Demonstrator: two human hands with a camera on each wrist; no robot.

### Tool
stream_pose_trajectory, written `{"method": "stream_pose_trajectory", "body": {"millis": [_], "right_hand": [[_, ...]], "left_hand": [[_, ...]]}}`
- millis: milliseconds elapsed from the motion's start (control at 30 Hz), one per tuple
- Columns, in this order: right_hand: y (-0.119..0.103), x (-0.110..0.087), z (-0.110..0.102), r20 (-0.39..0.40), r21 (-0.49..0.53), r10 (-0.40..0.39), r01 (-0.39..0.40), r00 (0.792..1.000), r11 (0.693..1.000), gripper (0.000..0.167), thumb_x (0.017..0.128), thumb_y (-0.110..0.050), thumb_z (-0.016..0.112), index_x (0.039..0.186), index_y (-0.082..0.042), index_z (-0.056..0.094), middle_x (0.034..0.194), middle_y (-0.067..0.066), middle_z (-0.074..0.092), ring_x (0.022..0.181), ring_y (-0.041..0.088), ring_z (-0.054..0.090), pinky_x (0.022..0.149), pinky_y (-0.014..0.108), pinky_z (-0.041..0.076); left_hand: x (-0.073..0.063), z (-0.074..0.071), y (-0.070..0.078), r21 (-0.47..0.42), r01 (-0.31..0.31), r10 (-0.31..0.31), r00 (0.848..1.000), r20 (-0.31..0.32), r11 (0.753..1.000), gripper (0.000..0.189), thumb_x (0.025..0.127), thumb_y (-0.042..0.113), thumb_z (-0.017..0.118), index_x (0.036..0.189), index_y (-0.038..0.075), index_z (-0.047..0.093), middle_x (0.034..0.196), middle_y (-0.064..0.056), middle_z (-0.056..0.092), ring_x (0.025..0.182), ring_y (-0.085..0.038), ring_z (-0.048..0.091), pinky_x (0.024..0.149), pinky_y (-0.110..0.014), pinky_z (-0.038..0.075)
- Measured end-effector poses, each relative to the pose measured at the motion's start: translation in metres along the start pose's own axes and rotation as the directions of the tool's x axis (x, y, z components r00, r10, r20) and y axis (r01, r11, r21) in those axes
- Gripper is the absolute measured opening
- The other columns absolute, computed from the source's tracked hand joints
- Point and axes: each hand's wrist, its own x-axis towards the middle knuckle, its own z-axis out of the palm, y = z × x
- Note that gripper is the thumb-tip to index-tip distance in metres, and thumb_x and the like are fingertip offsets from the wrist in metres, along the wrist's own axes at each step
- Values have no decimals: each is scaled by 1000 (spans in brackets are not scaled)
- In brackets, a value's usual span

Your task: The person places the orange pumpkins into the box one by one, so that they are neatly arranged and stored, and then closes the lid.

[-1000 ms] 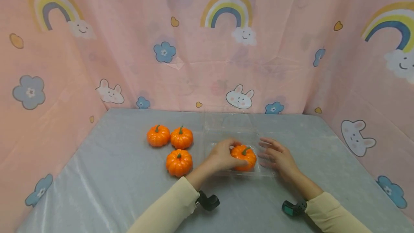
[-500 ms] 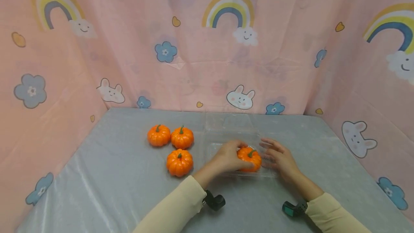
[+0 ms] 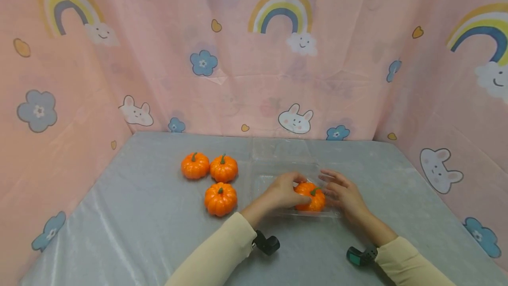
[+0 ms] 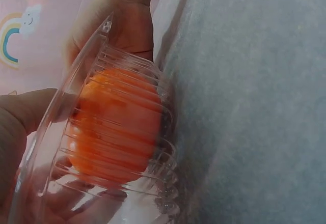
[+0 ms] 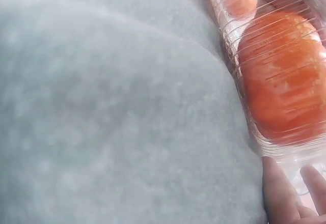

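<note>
A small orange pumpkin [image 3: 313,201] with a green stem sits in the right part of a clear plastic clamshell box [image 3: 263,183]. My left hand [image 3: 280,194] grips it from the left, thumb in front and fingers behind. The left wrist view shows the pumpkin [image 4: 119,127] through the ribbed clear wall. At the box's right end is my right hand [image 3: 347,194], its fingers extended along the wall; the right wrist view has its fingertips [image 5: 277,183] against the plastic. The lid [image 3: 282,148] lies folded back behind the base.
Several things stand left of the box: two pumpkins side by side, one at the far left [image 3: 195,165] and one beside it [image 3: 224,168], and a third pumpkin [image 3: 220,199] in front. A grey cloth [image 3: 131,215] covers the table; a pink printed curtain [image 3: 238,92] encloses it.
My left hand has moved right inside the box with the pumpkin, bringing it close to the right end wall. My right hand has stayed nearly still, as have the three loose pumpkins.
</note>
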Motion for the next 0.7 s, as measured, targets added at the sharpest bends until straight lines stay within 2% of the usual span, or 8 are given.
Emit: {"method": "stream_pose_trajectory", "body": {"millis": [200, 400, 700], "right_hand": [[1, 0, 0, 6, 6, -4, 4, 1000, 1000, 49, 102, -24, 42, 147, -6, 35, 151, 22, 37, 100, 12, 62, 84, 34, 57], [0, 0, 0, 6, -7, -2, 2, 1000, 1000, 49, 102, -25, 41, 147, -7, 35, 151, 21, 36, 106, 18, 60, 86, 35, 57], [0, -1, 0, -3, -24, -14, 14, 1000, 1000, 48, 103, -24, 40, 148, -9, 34, 150, 21, 38, 111, 26, 59, 87, 38, 56]], "left_hand": [[-1, 0, 0, 33, 20, -20, 1000, 0, 999, 46, 77, 32, 79, 118, 17, 62, 124, -1, 61, 94, -12, 59, 78, -24, 54], [-4, -3, 2, 46, 19, -19, 1000, -6, 999, 50, 78, 34, 78, 122, 20, 61, 129, -2, 59, 99, -15, 59, 82, -28, 54], [-14, -9, 4, 78, -30, 32, 999, -31, 997, 56, 80, 43, 73, 131, 24, 57, 133, -1, 58, 112, -20, 60, 88, -34, 53]]}}
